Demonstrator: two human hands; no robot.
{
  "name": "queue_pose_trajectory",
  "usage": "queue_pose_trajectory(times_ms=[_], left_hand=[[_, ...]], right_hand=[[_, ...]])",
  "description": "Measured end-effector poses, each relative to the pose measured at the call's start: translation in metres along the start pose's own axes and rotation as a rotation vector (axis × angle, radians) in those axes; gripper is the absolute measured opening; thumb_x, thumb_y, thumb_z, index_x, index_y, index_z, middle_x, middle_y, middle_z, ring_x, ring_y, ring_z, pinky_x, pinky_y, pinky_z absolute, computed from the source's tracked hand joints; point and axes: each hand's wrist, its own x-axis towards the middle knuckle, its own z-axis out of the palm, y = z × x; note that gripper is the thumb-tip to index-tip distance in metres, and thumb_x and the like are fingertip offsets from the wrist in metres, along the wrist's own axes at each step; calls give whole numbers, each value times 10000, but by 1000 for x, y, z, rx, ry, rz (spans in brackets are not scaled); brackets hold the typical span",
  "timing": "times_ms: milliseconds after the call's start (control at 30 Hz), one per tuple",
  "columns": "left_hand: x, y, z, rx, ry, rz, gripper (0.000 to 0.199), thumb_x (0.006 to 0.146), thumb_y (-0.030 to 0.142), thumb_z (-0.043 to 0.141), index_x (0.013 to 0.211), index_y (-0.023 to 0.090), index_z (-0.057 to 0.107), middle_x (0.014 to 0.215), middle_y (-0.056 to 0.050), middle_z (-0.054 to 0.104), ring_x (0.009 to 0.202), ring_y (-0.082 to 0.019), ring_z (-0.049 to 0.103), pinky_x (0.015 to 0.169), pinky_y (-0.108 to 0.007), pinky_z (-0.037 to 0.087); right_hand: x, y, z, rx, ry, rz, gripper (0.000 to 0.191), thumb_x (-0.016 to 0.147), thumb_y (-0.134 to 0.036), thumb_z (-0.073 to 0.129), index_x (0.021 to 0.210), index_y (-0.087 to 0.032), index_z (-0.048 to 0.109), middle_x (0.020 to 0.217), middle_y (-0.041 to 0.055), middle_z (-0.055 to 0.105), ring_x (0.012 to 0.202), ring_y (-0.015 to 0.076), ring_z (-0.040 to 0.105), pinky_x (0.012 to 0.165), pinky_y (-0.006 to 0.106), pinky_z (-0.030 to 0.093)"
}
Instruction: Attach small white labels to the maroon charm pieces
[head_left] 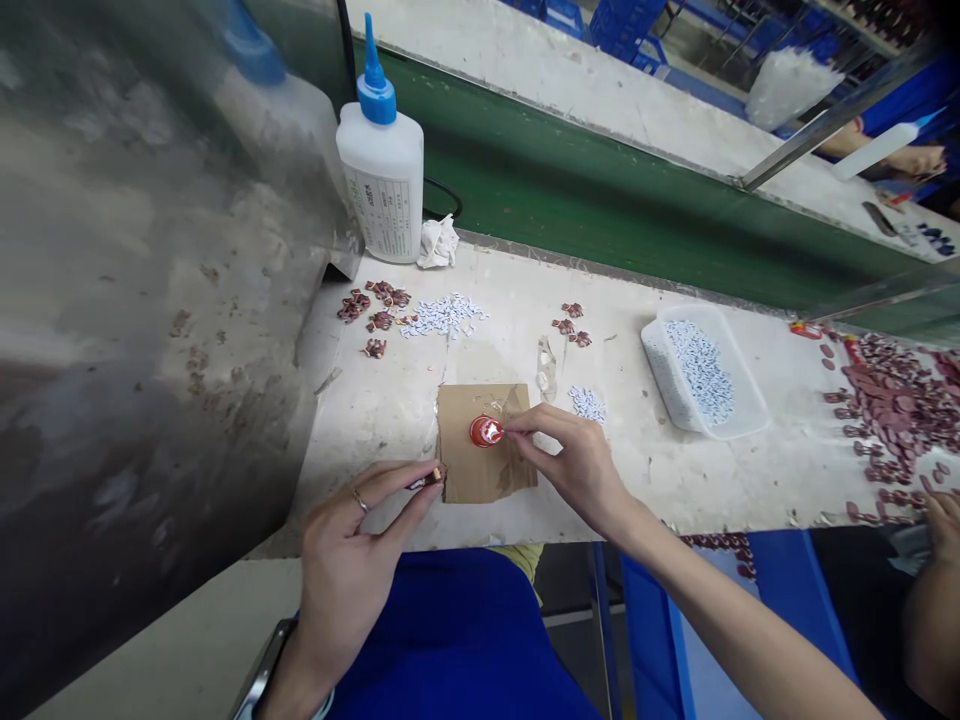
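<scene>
My left hand (349, 545) pinches a small dark brown figure piece (426, 481) with a tan end, close to the left edge of a cardboard square (469, 485). On the cardboard sits a small round red cap (480, 432) with a shiny white patch inside. Thumb and forefinger of my right hand (581, 465) are pressed together at the cap's right rim; whatever is between them is too small to make out. Beyond lie several brown pieces (382, 320) and a spread of tiny white-blue bits (446, 315). A smaller heap of bits (586, 404) lies near my right hand.
A white bottle (386, 190) with a blue nozzle stands at the back left, beside crumpled tissue (437, 242) and a metal panel (172, 250). A clear tub (739, 395) of bits is right. Farther right are many brown parts (900, 400) and another person's hand (943, 520).
</scene>
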Motion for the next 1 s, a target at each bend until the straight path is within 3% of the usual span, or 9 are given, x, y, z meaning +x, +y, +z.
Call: queue_pose_trajectory(times_ms=[100, 267, 467, 667, 867, 1000], left_hand=[[1, 1, 0, 33, -7, -47, 239, 853, 230, 788, 1058, 348, 757, 1017, 133, 778, 926, -15, 750, 947, -28, 541], [4, 8, 3, 46, -15, 26, 208, 851, 187, 783, 1002, 325, 748, 1010, 152, 771, 914, 8, 740, 937, -13, 539], [5, 28, 3, 54, -22, 70, 235, 862, 186, 776, 1036, 338, 738, 1004, 143, 763, 844, 7, 724, 898, -44, 572], [6, 38, 4, 37, -49, 106, 250, 879, 189, 760, 1070, 347, 724, 1032, 137, 760, 867, -5, 727, 893, -69, 583], [5, 36, 5, 22, -58, 103, 259, 863, 161, 771, 1055, 330, 733, 1023, 130, 765, 882, -18, 736, 901, -79, 585], [4, 35, 5, 26, -61, 101, 274, 874, 167, 761, 1072, 353, 725, 1036, 153, 758, 886, 9, 724, 915, -50, 564]], right_hand=[[1, 2, 0, -2, -8, -6, 169, 976, -145, 625, 1001, -248, 756, 962, 18, 774, 854, 184, 725, 738, 310, 578], [-1, -4, -3, 53, 25, 22, 144, 957, -151, 654, 980, -245, 760, 955, 22, 777, 861, 188, 729, 759, 327, 588], [-9, -44, -8, 468, 15, 235, 63, 886, -170, 735, 877, -224, 767, 867, 17, 786, 816, 178, 747, 766, 324, 630], [-16, -71, -4, 676, 27, 205, 107, 887, -139, 743, 920, -234, 781, 936, 22, 797, 881, 162, 760, 817, 305, 652], [-17, -71, -3, 692, -2, 212, 91, 898, -155, 748, 936, -228, 786, 892, 18, 787, 832, 150, 759, 805, 293, 666], [-17, -67, -5, 608, -33, 140, 94, 921, -159, 736, 955, -231, 785, 924, 17, 789, 852, 150, 755, 787, 274, 645]])
